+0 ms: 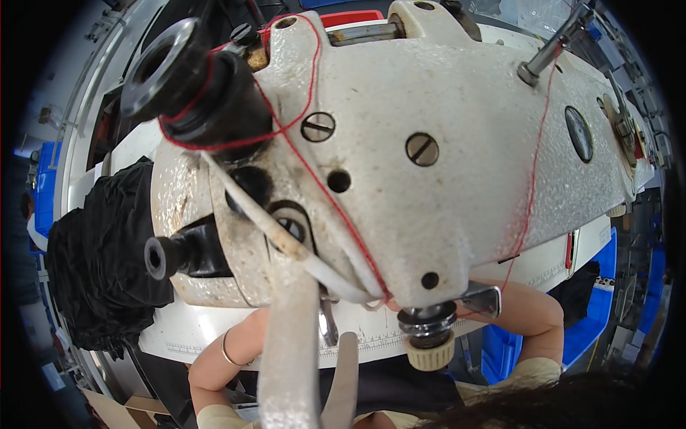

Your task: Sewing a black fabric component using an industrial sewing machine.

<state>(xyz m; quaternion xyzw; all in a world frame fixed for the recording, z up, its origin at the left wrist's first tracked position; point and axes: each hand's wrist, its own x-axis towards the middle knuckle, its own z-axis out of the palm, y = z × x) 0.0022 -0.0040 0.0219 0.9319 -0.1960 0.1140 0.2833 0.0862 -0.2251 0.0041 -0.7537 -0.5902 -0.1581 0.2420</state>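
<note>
A white sewing machine head (471, 179) fills most of the view and hides both my hands. My left forearm (243, 342), with a thin bracelet at the wrist, reaches behind its left part. From the right, my right forearm (525, 307) bends in under the machine. Red thread (532, 187) hangs from a metal post (547, 61) and also loops round a black knob (232, 107). Below the head sits a tension dial (431, 355) with a beige cap. A pale lever (289, 350) stands close in front. What my hands touch cannot be seen.
A heap of black fabric (107, 264) lies on the left of the white table (182, 330), whose front edge carries a ruler scale. Blue bins stand at the right (500, 354) and far left (46, 189). More dark cloth (575, 293) rests by the right bin.
</note>
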